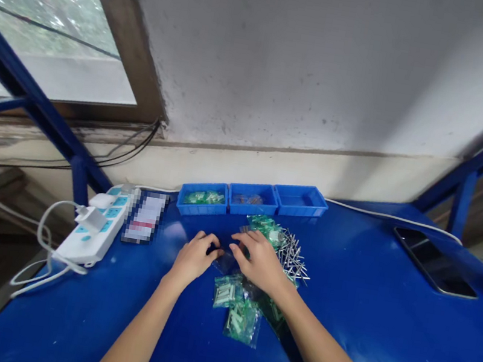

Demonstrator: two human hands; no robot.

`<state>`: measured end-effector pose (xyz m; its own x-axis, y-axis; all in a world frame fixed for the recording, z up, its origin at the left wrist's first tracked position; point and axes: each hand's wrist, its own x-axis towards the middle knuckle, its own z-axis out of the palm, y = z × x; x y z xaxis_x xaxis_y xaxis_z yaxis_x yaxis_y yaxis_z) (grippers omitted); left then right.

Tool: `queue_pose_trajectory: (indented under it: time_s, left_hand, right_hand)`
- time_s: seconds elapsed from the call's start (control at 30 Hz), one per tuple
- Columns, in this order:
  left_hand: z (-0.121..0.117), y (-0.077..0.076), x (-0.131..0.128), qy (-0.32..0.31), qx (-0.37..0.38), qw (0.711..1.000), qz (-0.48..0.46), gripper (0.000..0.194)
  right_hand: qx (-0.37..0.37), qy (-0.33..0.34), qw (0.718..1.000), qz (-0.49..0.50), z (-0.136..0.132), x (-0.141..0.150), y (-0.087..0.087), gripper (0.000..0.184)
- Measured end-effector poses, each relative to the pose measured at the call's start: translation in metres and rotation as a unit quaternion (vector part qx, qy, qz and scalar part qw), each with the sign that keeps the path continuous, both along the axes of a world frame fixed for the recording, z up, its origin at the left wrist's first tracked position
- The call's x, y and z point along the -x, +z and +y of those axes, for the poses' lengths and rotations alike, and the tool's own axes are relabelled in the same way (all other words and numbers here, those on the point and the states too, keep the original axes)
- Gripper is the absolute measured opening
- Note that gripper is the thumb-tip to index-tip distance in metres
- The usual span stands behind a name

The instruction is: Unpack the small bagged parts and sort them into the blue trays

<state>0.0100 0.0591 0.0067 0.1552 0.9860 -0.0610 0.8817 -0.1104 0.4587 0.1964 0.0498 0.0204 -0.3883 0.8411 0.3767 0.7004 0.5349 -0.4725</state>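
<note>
My left hand (195, 258) is over the blue table, its thumb and index finger closed on what looks like a small clear plastic bag (223, 262). Just to the right, my right hand (260, 261) has its thumb and fingers apart, with nothing visible between them. Beside and partly behind that hand lies a loose pile of thin metal rods (294, 257), along with green-tinted plastic packets (265, 227). Nearer to me are filled clear packets (242, 322) holding pale, stick-like pieces. My right hand and forearm hide part of the packets.
Three joined blue bins line the back: the left bin (201, 210) holds green packets, the middle bin (252, 208) small brownish pieces. The right bin (299, 210) stands alongside. A white power strip (92, 237) with cables and a blurred phone-like object (145, 218) are left; a dark phone (434, 262) lies right.
</note>
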Motion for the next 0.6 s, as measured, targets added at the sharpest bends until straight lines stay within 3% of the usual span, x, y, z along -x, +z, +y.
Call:
queue_pose_trajectory:
  time_s: [0.17, 0.33, 0.47, 0.6]
  left_hand:
    - [0.003, -0.005, 0.004, 0.006, -0.022, 0.999, -0.026, 0.012]
    - [0.005, -0.005, 0.003, 0.005, -0.074, 0.99, -0.116, 0.014]
    - [0.003, -0.005, -0.003, 0.017, -0.121, 0.972, -0.199, 0.019]
    - [-0.001, -0.002, -0.01, 0.015, -0.094, 0.94, -0.327, 0.025]
  right_hand:
    - [-0.001, 0.008, 0.999, -0.038, -0.002, 0.004, -0.001, 0.028]
    - [0.003, 0.0, 0.999, -0.038, -0.007, 0.009, 0.002, 0.037]
    - [0.061, -0.01, 0.997, 0.036, -0.008, 0.013, -0.001, 0.046]
    - [0.117, -0.013, 0.981, 0.154, -0.003, 0.014, -0.006, 0.043]
